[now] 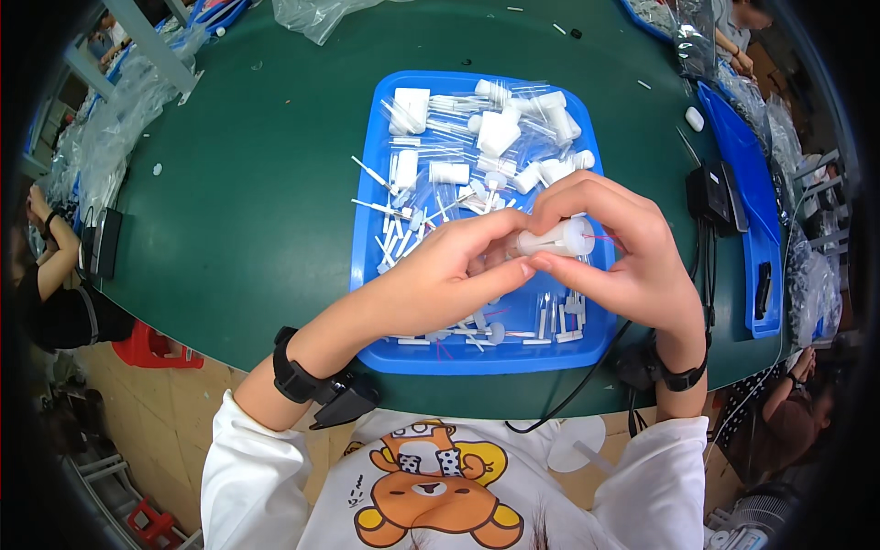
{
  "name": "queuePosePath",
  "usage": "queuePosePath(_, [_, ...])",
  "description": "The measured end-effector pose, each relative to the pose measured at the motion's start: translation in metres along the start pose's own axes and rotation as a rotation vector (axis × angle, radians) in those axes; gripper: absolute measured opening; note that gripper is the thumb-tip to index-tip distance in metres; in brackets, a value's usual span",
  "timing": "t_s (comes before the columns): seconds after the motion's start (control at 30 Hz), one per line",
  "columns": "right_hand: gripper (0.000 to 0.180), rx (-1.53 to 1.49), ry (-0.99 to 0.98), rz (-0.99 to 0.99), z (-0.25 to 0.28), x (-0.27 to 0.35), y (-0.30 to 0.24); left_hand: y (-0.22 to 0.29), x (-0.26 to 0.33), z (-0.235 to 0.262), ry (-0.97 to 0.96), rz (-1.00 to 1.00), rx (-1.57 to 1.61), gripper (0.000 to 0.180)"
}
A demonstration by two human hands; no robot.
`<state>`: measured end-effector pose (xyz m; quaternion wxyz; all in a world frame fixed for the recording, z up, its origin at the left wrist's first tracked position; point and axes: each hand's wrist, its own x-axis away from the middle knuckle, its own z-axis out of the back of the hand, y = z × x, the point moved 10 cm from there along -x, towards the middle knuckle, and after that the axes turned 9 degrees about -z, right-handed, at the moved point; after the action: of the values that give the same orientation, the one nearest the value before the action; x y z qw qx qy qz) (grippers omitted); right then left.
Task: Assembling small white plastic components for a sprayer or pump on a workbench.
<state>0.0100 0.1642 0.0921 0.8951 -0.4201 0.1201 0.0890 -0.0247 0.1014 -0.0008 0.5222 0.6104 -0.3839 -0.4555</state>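
Between my two hands, over the blue tray [477, 365], is a small white plastic cylinder [561, 238] with a round, translucent end. A thin red wire comes out of that end toward the right. My left hand [463, 261] is closed round the cylinder's left part, which its fingers partly hide. My right hand [623, 238] curls round from the other side, thumb and fingers closed on the same piece. Beneath them the tray holds white cylinders [449, 172], clear tubes, thin white sticks [371, 171] and small pale discs.
The tray lies on a green table [257, 202]. At the right stand a black box [710, 197] with cables and a long blue bin [761, 275]. A small white case [694, 119] lies near them. Clear plastic bags [110, 147] line the left edge, where another person's arm [57, 243] shows.
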Motion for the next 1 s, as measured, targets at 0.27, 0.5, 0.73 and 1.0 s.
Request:
queuePosePath(0.27, [0.017,-0.245,0.010,-0.170,-0.006,0.003,0.018,-0.005,0.003,-0.011,-0.115,0.073,0.036,0.038])
queuePosePath(0.5, [0.022,-0.389,0.018,-0.293,-0.011,0.005,0.037,-0.003,0.006,-0.012,-0.097,0.103,0.207,0.029])
queuePosePath(0.73, [0.038,-0.060,0.032,-0.105,-0.015,-0.001,0.015,-0.006,0.005,-0.008,-0.051,0.119,0.312,0.042])
queuePosePath(1.0, [0.055,0.078,-0.041,-0.133,-0.015,-0.001,0.012,-0.002,-0.001,-0.010,-0.034,-0.015,0.481,0.040])
